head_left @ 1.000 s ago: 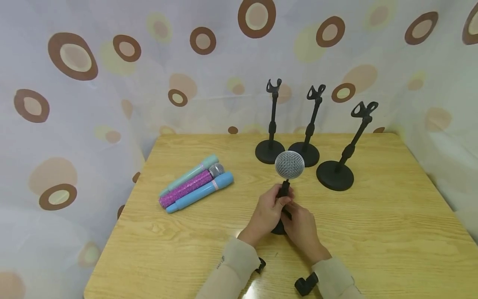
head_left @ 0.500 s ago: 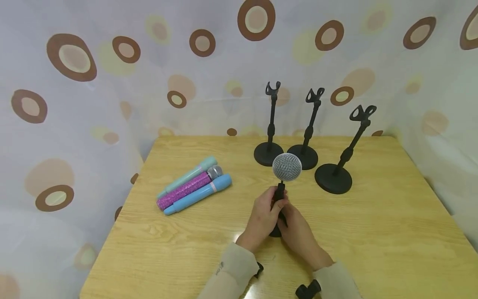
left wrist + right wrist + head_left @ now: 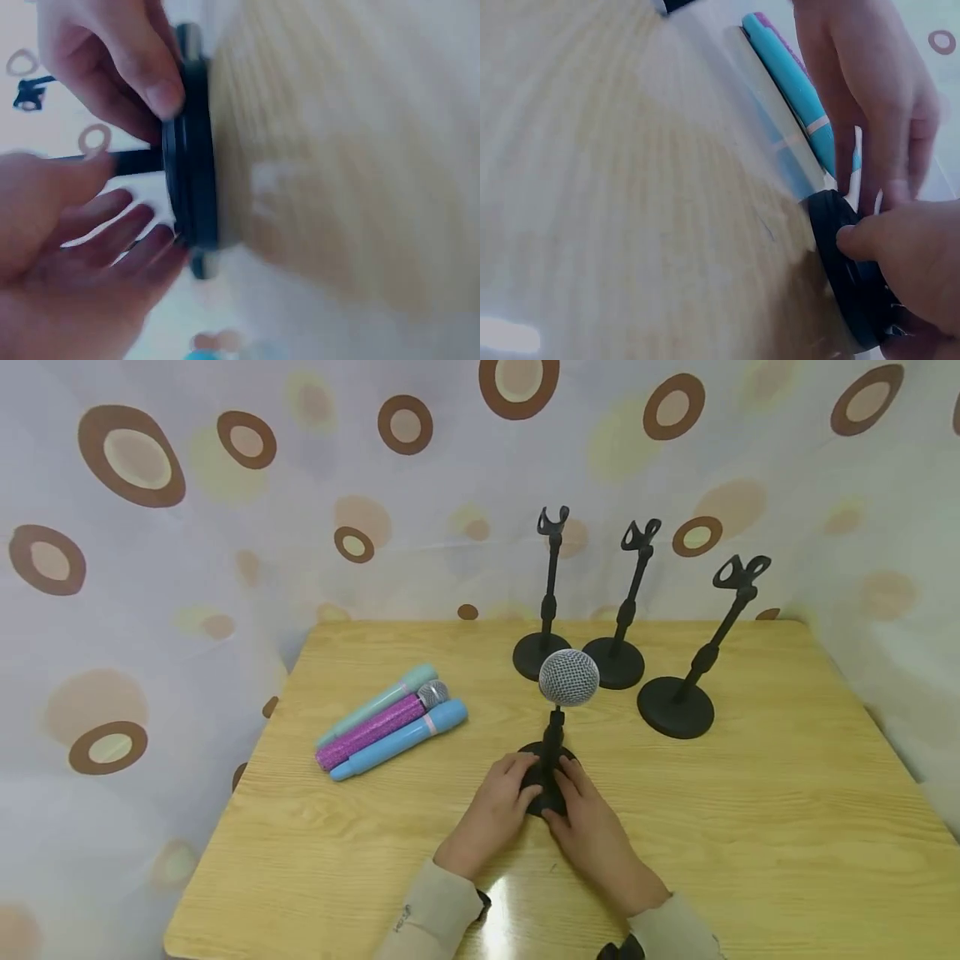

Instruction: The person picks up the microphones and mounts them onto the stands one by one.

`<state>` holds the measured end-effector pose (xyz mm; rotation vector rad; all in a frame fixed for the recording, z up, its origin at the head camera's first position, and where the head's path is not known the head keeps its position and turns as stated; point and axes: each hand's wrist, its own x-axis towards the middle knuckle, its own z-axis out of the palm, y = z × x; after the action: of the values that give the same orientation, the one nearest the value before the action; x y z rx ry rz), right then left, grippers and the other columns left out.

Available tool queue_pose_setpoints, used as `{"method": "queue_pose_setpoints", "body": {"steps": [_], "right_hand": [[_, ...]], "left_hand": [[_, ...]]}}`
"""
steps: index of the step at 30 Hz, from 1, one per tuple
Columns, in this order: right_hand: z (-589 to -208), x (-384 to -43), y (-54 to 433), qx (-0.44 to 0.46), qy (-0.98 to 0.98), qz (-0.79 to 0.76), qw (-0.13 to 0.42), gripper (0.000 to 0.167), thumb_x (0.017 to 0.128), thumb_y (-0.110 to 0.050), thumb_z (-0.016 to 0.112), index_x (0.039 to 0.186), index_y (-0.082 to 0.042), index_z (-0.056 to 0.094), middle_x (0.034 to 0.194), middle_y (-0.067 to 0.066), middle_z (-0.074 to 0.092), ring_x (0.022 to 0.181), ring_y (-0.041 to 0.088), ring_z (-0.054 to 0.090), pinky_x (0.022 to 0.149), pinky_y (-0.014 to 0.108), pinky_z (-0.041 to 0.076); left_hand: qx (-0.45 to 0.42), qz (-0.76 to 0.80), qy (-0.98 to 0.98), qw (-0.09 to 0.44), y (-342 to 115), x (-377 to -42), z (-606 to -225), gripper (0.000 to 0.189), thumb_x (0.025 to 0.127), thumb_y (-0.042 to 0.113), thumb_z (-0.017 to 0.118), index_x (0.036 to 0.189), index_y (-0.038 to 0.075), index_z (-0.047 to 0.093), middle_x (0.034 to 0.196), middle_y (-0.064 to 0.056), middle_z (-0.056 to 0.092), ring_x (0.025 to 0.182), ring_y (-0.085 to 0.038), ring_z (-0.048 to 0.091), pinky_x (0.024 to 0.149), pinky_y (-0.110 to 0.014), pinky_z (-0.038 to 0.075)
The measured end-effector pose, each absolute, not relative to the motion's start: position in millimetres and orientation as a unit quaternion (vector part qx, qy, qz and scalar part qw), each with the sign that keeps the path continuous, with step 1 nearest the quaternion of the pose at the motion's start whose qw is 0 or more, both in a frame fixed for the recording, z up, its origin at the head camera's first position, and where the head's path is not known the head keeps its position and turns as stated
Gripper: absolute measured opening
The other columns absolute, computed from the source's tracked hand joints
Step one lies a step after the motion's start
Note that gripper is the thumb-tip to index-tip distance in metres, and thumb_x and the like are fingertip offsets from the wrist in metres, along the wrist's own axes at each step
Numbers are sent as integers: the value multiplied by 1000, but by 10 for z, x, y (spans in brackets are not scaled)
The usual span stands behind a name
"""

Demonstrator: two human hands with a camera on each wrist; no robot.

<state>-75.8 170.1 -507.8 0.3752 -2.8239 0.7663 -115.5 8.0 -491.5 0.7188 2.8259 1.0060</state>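
Observation:
A black microphone stand point(image 3: 552, 745) with a round base and a microphone's silver mesh head point(image 3: 569, 677) on top is between my two hands. My left hand point(image 3: 491, 810) holds the base's left side, fingers at its far edge and thumb on the near part. From the right, my right hand point(image 3: 600, 843) grips the same base, thumb in front and fingers close to the pole. In the right wrist view my right thumb point(image 3: 855, 241) presses on the black base point(image 3: 838, 270). The left wrist view shows my left fingers point(image 3: 142, 247) loosely curved toward the base rim point(image 3: 196, 165).
Three more black stands, a left point(image 3: 550, 585), a middle point(image 3: 630, 602) and a right one point(image 3: 708, 652), stand at the back with bare clips. On the left lie a mint point(image 3: 378, 706), a glittery purple point(image 3: 375, 732) and a blue microphone point(image 3: 401, 742) on the wooden table point(image 3: 750, 827).
Both hands have slid down from the stand's pole to its round base, which now shows between them. The microphone head is slightly farther left. The other microphones and stands stay put.

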Motion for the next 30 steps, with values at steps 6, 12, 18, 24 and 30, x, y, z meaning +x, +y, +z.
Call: {"method": "queue_pose_setpoints", "body": {"steps": [6, 12, 18, 24, 30], "right_hand": [[-5053, -853, 1756, 158, -954, 235, 98, 55, 88, -10, 75, 132, 13, 53, 146, 28, 46, 137, 45, 44, 103, 52, 48], [-5030, -938, 1768, 179, -954, 221, 96, 53, 89, -10, 73, 132, 13, 54, 145, 27, 48, 135, 44, 47, 102, 52, 49], [-5027, -1045, 1757, 199, -955, 197, 98, 50, 88, -6, 73, 130, 13, 56, 143, 27, 50, 133, 43, 50, 102, 50, 49], [-4948, -1199, 1708, 216, -954, 186, 90, 48, 88, -2, 71, 131, 13, 55, 141, 27, 52, 131, 42, 52, 101, 49, 50], [-4900, -1410, 1668, 237, -952, 172, 88, 45, 90, -1, 69, 130, 14, 56, 140, 28, 52, 129, 42, 54, 101, 48, 51]], "left_hand": [[299, 181, 937, 15, 62, -1121, -4885, 52, 97, 17, 65, 143, -1, 48, 150, -18, 44, 140, -30, 42, 112, -37, 44], [272, 118, 955, -25, 128, -1146, -4907, 57, 91, 23, 73, 140, 4, 53, 144, -14, 49, 135, -27, 46, 102, -33, 52], [251, 85, 963, -48, 196, -1199, -4913, 51, 90, 23, 74, 135, 4, 58, 135, -13, 55, 124, -27, 53, 91, -31, 57], [239, 41, 964, -105, 239, -1314, -4903, 27, 96, 15, 66, 120, 3, 67, 119, -13, 61, 106, -25, 60, 78, -29, 59], [228, -42, 963, -136, 277, -1477, -4865, 21, 95, 14, 68, 112, 2, 70, 107, -11, 65, 97, -21, 61, 73, -23, 58]]}}
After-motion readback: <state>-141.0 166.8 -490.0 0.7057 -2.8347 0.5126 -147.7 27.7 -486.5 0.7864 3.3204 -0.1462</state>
